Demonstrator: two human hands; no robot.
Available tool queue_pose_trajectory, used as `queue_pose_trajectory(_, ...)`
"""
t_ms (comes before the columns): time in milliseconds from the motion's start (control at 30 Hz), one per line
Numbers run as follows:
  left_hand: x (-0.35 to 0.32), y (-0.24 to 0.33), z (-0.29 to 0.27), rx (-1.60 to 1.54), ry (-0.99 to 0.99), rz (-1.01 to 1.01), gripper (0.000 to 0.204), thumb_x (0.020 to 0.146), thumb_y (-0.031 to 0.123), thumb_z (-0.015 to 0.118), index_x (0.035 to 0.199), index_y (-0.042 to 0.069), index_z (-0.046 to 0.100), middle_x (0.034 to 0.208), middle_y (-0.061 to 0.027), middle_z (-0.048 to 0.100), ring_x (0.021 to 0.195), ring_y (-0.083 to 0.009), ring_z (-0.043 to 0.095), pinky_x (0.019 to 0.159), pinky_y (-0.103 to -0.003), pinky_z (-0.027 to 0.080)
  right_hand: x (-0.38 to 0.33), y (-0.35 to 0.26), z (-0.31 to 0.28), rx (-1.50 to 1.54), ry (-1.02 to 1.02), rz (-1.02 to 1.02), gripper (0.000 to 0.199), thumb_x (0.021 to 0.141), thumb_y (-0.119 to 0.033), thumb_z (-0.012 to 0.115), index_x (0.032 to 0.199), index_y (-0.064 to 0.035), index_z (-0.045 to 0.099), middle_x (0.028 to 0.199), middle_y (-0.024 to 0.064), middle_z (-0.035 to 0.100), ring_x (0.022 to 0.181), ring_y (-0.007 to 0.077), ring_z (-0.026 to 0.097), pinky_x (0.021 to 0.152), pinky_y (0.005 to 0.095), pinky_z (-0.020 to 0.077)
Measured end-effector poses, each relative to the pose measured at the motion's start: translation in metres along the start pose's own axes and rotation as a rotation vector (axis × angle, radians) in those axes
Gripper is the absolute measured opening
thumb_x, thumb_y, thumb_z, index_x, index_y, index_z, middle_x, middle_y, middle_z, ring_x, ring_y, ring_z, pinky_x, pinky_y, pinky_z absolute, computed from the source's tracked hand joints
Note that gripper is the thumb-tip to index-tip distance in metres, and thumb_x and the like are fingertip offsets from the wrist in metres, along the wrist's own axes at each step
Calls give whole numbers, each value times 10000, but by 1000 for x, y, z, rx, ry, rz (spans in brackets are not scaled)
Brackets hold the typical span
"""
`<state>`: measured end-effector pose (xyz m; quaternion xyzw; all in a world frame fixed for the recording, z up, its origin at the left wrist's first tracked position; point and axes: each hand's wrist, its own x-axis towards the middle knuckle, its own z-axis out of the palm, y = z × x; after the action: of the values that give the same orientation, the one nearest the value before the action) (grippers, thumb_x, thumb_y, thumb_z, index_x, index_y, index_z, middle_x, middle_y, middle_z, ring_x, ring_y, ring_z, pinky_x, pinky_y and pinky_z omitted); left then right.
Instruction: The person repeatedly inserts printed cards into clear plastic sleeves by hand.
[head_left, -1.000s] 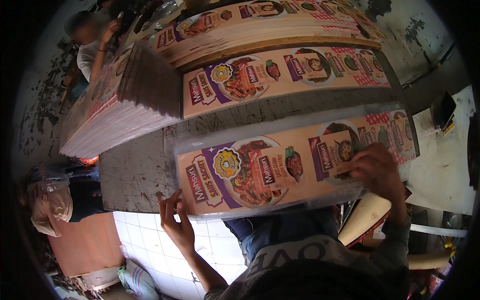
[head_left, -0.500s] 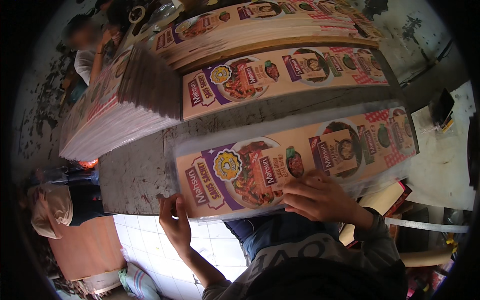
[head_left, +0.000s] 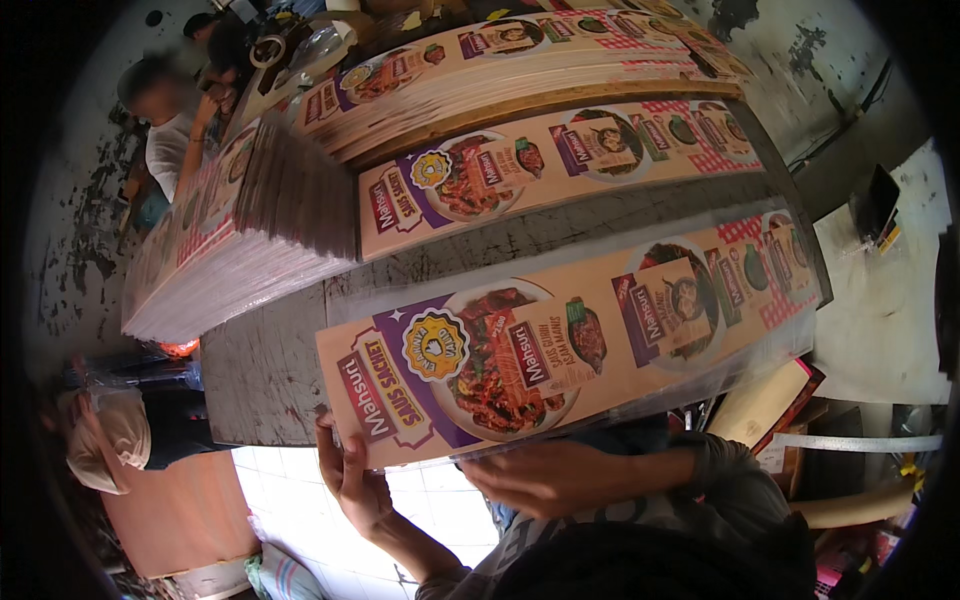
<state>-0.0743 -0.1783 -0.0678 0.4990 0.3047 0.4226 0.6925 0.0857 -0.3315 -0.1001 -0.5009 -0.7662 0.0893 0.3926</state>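
A long printed cardboard sheet (head_left: 610, 295), with food pictures on a peach background, lies slanted over the near edge of the table. Clear plastic film (head_left: 440, 285) shows along its far and near sides; whether the sheet is inside the film or on top of it I cannot tell. My left hand (head_left: 360, 490) pinches the sheet's near left corner, thumb on the printed face. Below the near edge is my right hand (head_left: 545, 478), its fingers partly hidden by the sheet and blurred.
Another printed sheet (head_left: 565, 165) lies farther back on the dark worn table (head_left: 265, 375). A tall stack of plastic-covered sheets (head_left: 240, 245) stands at left, and another stack (head_left: 500, 75) behind a wooden strip (head_left: 550, 112). A person (head_left: 170, 130) sits at far left.
The printed sheet has shifted left and toward me, its left end turning slightly. My right hand has left the printed face and moved left, down below the near edge. My left hand stays at the corner.
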Motion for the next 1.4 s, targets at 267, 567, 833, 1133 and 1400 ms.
queue_pose_trajectory(267, 1, -4, -15, 51, 133, 150, 381, 826, 166, 601, 1092, -39, 422, 962, -171, 589, 858, -202, 602, 741, -309, 516, -36, 10, -57, -128, -252, 972, 558, 775, -505, 592, 1073, -34, 569, 1061, 128, 576, 1024, 294, 533, 817, 455, 418)
queue_pose_trajectory(567, 22, -5, -1, 19, 227, 196, 321, 863, 175, 555, 1091, -22, 443, 1010, -131, 574, 865, -150, 599, 708, -261, 523, -209, 53, -174, 910, 1294, 333, 604, 820, -311, 601, 1292, 3, 392, 1322, 151, 423, 1208, 297, 423, 1009, 395, 337)
queue_pose_trajectory(833, 77, 34, 38, 576, -258, 267, 411, 880, 194, 563, 1185, -52, 441, 1031, -107, 572, 960, -128, 538, 821, -264, 432, -195, 136, -316, 777, 1256, 613, 404, 902, -185, 492, 1275, -39, 436, 1249, 68, 510, 1141, 193, 491, 984, 338, 367)
queue_pose_trajectory(1133, 114, 14, 66, 1315, -374, 551, 527, 833, 146, 601, 1318, 67, 410, 1423, -257, 188, 1290, -408, 236, 1016, -453, 310, -174, 211, -345, 185, 390, 1321, 341, 807, -228, 636, 1092, -44, 601, 913, 1, 592, 743, 70, 541, 645, 223, 448)
queue_pose_trajectory(1400, 135, -12, 65, 1554, -738, 514, 404, 869, 151, 526, 1256, 62, 453, 1330, -246, 364, 1249, -376, 348, 991, -444, 353, -168, 258, -324, -139, 404, 1045, 369, 793, -179, 637, 1100, 12, 562, 1063, 84, 554, 952, 155, 544, 824, 260, 435)
